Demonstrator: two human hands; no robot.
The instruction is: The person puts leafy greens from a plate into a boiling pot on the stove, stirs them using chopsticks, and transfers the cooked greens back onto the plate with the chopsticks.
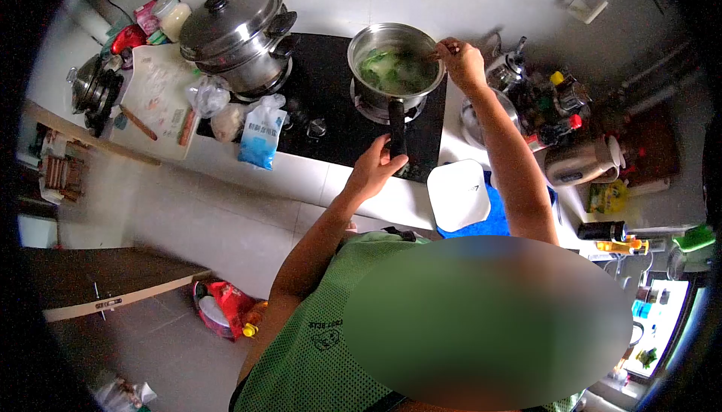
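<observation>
A steel saucepan (pixel 376 39) with green vegetables (pixel 396 70) in liquid sits on the black stove (pixel 323 88). My left hand (pixel 376 165) grips the pan's black handle (pixel 395 122) at its near end. Over the pan's right rim, my right hand (pixel 461 62) holds a thin utensil, probably chopsticks (pixel 436 54), whose tip dips into the greens.
A large lidded steel pot (pixel 237 32) occupies the left burner. A blue-white bag (pixel 262 132) and plastic bags lie by a cutting board (pixel 154 100). A white square plate (pixel 457 194) rests on a blue cloth. Kettle (pixel 505 69), bottles and jars crowd the right.
</observation>
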